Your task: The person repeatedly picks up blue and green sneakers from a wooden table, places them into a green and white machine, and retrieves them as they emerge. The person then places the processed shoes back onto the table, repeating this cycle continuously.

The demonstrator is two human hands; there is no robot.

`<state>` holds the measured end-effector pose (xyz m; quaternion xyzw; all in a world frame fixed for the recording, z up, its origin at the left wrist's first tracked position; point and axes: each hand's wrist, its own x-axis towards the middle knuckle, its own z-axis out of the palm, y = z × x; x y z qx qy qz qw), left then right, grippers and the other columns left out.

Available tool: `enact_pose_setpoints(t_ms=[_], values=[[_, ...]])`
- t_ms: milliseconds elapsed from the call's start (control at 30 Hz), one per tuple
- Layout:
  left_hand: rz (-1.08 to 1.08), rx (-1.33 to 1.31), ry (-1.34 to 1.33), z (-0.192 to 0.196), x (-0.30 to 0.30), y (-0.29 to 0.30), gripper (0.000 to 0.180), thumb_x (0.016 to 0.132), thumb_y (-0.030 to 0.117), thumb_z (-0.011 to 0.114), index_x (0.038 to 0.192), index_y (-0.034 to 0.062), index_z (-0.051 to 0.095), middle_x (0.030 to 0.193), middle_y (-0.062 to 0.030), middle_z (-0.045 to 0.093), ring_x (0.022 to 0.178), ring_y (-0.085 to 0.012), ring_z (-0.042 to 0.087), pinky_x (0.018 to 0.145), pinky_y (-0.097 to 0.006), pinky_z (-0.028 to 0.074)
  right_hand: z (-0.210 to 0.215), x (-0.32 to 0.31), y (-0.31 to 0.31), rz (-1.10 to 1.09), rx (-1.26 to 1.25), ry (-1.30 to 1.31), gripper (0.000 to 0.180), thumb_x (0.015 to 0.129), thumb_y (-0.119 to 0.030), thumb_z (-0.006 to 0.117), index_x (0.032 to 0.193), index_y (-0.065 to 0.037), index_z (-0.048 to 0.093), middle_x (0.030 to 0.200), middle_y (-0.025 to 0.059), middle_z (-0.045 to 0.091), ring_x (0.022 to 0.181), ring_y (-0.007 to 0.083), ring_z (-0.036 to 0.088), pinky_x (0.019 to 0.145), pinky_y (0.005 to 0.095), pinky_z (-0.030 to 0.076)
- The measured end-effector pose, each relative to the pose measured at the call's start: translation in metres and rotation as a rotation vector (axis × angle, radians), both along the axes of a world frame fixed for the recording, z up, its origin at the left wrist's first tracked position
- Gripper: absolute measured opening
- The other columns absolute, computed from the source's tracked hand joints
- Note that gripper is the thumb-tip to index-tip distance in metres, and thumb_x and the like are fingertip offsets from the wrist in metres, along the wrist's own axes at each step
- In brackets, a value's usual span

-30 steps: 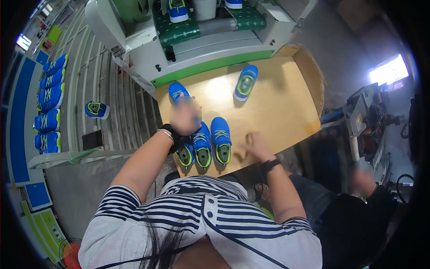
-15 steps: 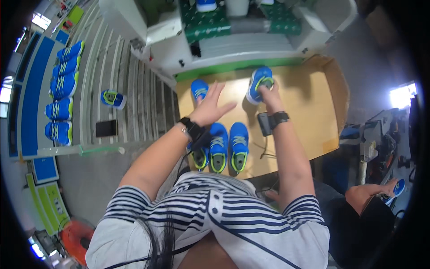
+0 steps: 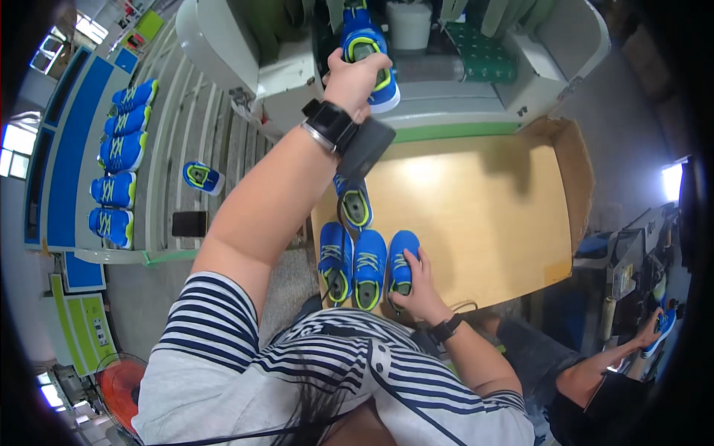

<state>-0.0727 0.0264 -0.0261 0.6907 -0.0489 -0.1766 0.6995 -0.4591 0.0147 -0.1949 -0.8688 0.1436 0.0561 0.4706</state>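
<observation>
At the mouth of the machine, my left hand (image 3: 355, 80) is closed around a blue sneaker (image 3: 381, 97) with a white sole, lime-edged collar and grey-green insert. My right hand (image 3: 422, 288) grips another blue sneaker (image 3: 404, 244) at the right end of a near row of three, thumb by its collar. Beside it in the row lie a middle sneaker (image 3: 370, 256) and a left sneaker (image 3: 336, 256). One more sneaker (image 3: 357, 207) rests farther up, partly hidden by my left wrist and its dark strapped device.
The tan board (image 3: 476, 215) has a raised cardboard flap (image 3: 581, 178) at its right. Beyond it stands the pale machine (image 3: 461, 100) with a green patterned belt (image 3: 483, 56). Several sneakers (image 3: 123, 152) line the slatted rack at left. A co-worker's arm (image 3: 610, 357) is at lower right.
My left hand has moved forward to the machine and now grips a sneaker there. My right hand has come back from the board's far edge, where it held a sneaker, to the near row.
</observation>
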Motion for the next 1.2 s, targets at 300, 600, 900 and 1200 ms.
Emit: enact_pose_setpoints(t_ms=[300,600,900,1200], values=[[0.173,0.068,-0.352,0.003,0.014,-0.018,0.088,0.083,0.038,0.081,0.148,-0.0030,0.040,0.151,-0.0234,0.029,0.135,-0.0365,0.042,0.116,-0.038,0.035,0.090,0.053,-0.112,-0.451,0.373,-0.311,0.060,0.090,-0.003,0.063,0.145,-0.003,0.040,0.132,0.0158,0.052,0.122,0.0242,0.053,0.106,0.0368,0.043],[-0.200,0.257,-0.681,-0.037,-0.083,0.043,0.060,0.094,0.027,0.070,0.148,0.0130,0.046,0.160,-0.0224,0.023,0.150,-0.0379,0.023,0.120,-0.046,0.027,0.162,0.301,-0.281,-0.451,-0.395,-0.831,0.063,0.091,-0.009,0.066,0.150,-0.013,0.045,0.148,0.0229,0.049,0.133,0.0396,0.051,0.112,0.0433,0.041],[-0.984,1.058,-0.572,-0.137,-0.200,0.172,0.073,0.093,0.057,0.061,0.153,0.0174,0.046,0.169,-0.0232,0.005,0.152,-0.0530,0.010,0.115,-0.073,0.012,0.057,0.197,-0.194,-0.102,-0.542,-0.453,0.072,0.087,-0.005,0.067,0.153,-0.014,0.041,0.152,0.0307,0.040,0.136,0.0494,0.042,0.113,0.0509,0.039],[-0.877,1.033,-0.605,-0.154,-0.211,0.172,0.070,0.094,0.053,0.059,0.153,0.0159,0.046,0.170,-0.0219,0.001,0.154,-0.0481,0.009,0.117,-0.070,0.009,-0.026,-0.079,-0.048,0.117,-0.500,0.374,0.120,0.069,-0.044,0.089,0.163,-0.021,0.018,0.170,0.0156,0.011,0.155,0.0443,0.011,0.120,0.0659,0.020]])
